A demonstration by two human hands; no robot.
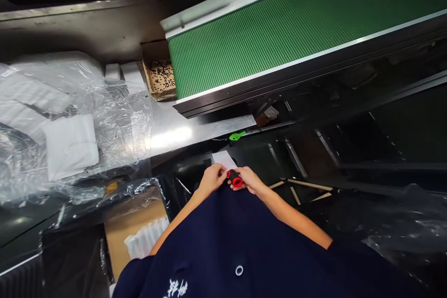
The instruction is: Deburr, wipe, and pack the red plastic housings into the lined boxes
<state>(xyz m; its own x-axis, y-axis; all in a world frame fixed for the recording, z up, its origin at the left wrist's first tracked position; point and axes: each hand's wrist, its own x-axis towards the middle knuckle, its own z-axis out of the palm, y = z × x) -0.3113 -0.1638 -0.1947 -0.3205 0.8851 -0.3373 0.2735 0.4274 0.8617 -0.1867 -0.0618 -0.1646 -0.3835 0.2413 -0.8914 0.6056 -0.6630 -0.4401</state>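
My right hand (248, 179) is closed around a screwdriver (235, 179) with a black and red handle, its butt end facing me. The screwdriver's tip is hidden by my fingers. My left hand (212, 179) is closed too, thumb and finger pinched at the near edge of a flat white piece (224, 159). That piece sticks out beyond both hands, and its near end is covered. Both hands meet close in front of my dark blue shirt (237, 237).
A green ribbed conveyor belt (265, 32) crosses the upper right. Left of it sits a cardboard box (162, 77) of small dark bits. Clear plastic covers white packs (71, 144). A bright green tool (237, 136) and wooden sticks (310, 184) lie nearby.
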